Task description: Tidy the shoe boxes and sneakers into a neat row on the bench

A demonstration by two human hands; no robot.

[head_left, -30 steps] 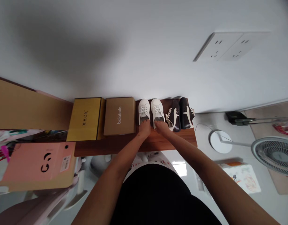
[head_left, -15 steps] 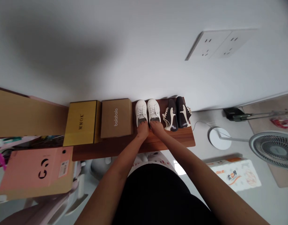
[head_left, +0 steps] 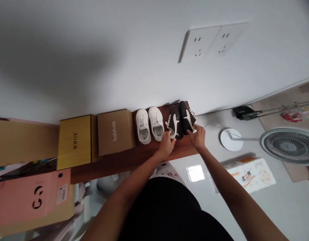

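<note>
Two dark brown sneakers with cream trim stand side by side on a reddish-brown wooden shelf [head_left: 144, 157]. My left hand [head_left: 166, 144] is closed at the heel of the left dark sneaker [head_left: 175, 120]. Around the heel of the right dark sneaker [head_left: 185, 115], the thumb and fingers of my right hand [head_left: 198, 136] are closed. Just left of them stands a pair of white lace-up sneakers, the left white sneaker [head_left: 142, 121] and the right white sneaker [head_left: 155, 117], toes toward the wall. Neither hand touches the white pair.
A brown balabala box [head_left: 114, 132] and a yellow MMOK box [head_left: 75, 142] stand left on the shelf. A pink box [head_left: 21, 197] lies lower left. On the right are a fan [head_left: 288, 146] and a white package [head_left: 252, 175] on the floor. A wall socket [head_left: 202, 43] is above.
Both hands have let go of the white sneakers and moved right to the dark sneakers. The view has shifted, so the shelf and boxes appear farther left.
</note>
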